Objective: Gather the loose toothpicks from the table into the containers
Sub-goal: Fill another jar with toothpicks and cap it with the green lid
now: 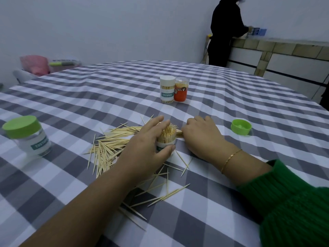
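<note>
Tipping is the risk: the left hand (147, 139) wraps its grip round the open, nearly full container (166, 139) amid loose toothpicks (110, 147) on the bench (231, 104); the right hand (201, 134), fingers curled down beside it, could jostle it; whether it pinches toothpicks I cannot tell.

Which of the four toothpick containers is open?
The container gripped by the left hand: lidless, toothpick tips showing. The other three wear caps.

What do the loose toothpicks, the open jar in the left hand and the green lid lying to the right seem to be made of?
Toothpicks: pale matt wood or bamboo, thin pointed sticks.
Jar: clear plastic probably, since the sticks show through its wall.
Green lid: smooth plastic, evenly coloured, slight sheen.
</note>
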The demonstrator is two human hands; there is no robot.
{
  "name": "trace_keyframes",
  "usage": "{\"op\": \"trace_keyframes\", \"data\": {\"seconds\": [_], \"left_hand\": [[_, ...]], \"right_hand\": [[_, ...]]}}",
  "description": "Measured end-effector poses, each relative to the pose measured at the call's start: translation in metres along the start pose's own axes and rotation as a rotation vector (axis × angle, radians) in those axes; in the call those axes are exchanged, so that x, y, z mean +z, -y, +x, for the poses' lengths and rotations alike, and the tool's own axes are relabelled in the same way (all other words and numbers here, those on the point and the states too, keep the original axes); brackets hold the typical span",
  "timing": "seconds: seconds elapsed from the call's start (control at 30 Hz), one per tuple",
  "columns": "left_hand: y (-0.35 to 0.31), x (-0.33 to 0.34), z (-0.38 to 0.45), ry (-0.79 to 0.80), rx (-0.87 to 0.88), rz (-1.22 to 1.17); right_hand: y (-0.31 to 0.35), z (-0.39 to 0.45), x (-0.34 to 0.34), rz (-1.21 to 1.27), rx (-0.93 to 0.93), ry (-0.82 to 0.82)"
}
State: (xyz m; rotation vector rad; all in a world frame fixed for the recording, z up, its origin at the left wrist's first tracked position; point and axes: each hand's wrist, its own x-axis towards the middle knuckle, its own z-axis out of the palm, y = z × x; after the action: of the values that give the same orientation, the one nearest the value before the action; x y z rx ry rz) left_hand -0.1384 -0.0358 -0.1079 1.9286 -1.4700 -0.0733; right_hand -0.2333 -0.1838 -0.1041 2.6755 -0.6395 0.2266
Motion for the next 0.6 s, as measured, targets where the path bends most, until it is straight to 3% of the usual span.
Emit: {"op": "trace_keyframes", "data": {"seconds": [0.17,0.3,0.47,0.6], "left_hand": [[0.001,0.001,0.000,-0.014,0.005,-0.002],[0.000,0.001,-0.001,-0.022,-0.022,-0.052],[0.001,0.001,-0.001,-0.026,-0.024,-0.063],[0.001,0.002,-0.001,-0.018,-0.044,-0.058]], "right_hand": [[-0.001,-0.002,0.000,0.002,0.051,-0.010],[-0.012,0.003,-0.005,0.159,0.149,0.043],[-0.020,0.008,-0.015,0.635,0.289,0.192],[-0.019,0.006,-0.024,1.086,0.329,0.189]]}}
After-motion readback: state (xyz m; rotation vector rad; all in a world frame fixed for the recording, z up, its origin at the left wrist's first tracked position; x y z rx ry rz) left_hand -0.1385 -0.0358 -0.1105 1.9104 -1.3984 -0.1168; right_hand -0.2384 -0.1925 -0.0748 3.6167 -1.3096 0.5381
